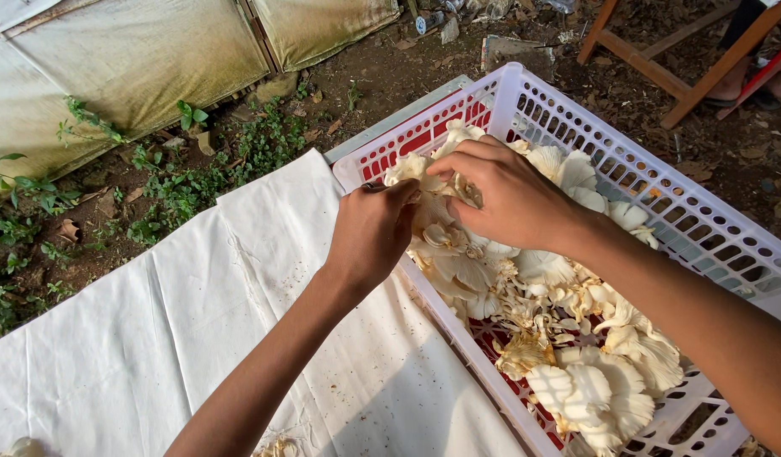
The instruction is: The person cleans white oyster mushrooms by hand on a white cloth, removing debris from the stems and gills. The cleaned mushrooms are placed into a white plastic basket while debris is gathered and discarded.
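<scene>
Both hands meet over the white crate (661, 199): the left hand (369, 233) and right hand (500, 199) pinch one mushroom cluster (433, 199) above the white cloth (196, 322).

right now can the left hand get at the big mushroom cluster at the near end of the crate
Probably yes. The left hand is busy at the far corner gripping a mushroom clump with the right hand, but the big cluster lies uncovered in the open crate, nothing blocking it.

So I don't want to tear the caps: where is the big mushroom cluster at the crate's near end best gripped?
Probably low at its stem base, from above. The mushroom cluster fans thin, frilled caps upward in the crate; edges look fragile.
</scene>
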